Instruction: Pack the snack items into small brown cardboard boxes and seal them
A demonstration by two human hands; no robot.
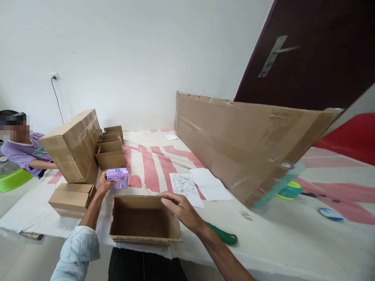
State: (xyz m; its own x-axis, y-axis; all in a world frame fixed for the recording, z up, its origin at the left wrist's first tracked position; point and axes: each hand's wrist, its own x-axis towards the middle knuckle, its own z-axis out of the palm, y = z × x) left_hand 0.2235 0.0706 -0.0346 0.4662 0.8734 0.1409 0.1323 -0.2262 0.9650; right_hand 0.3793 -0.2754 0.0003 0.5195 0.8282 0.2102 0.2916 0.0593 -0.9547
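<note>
My left hand (104,184) is closed on the edge of a small purple plastic-wrapped packet (120,177) with printing on it. It holds the packet just beyond the far left corner of an open cardboard box (146,238). That box stands in front of me at the table's near edge, and its inside shows bare brown cardboard. At the box's far right corner, my right hand (178,207) grips the rim between thumb and fingers. Left of my left forearm sits a closed small carton (70,197).
Tall stacked cartons (73,144) and several open boxes (110,156) stand at the left. A large cardboard panel (240,140) rises at the right. Papers (187,187), a green handle (224,234) and a tape roll (330,214) lie on the table. Another person (27,152) is far left.
</note>
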